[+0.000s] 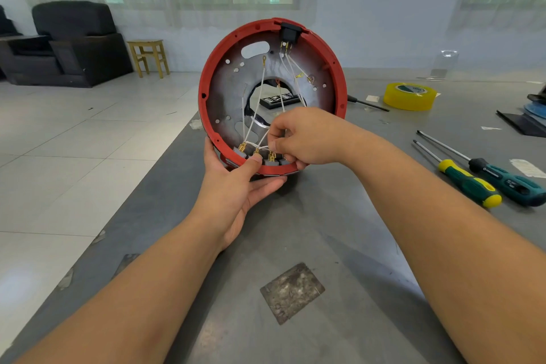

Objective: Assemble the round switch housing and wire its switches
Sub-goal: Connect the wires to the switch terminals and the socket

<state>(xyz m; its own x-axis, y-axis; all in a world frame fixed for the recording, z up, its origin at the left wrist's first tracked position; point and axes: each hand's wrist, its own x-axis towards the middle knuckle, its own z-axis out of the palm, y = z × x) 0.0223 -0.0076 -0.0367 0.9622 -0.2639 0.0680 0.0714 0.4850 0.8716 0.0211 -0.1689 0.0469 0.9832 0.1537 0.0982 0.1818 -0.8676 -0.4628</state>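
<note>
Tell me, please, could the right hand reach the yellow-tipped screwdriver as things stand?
Probably yes, once freed: the right hand is pinching a white wire inside the housing, but the yellow-tipped screwdriver lies uncovered on the table to its right.

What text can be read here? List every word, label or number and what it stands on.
None can be read.
Tape roll: green label on top, print blurred.
Dark-handled screwdriver: pale marks on the handle, too small.
Black tray seen through the housing's centre hole: white marks, too small.
Switches, wires: no print visible.
</note>
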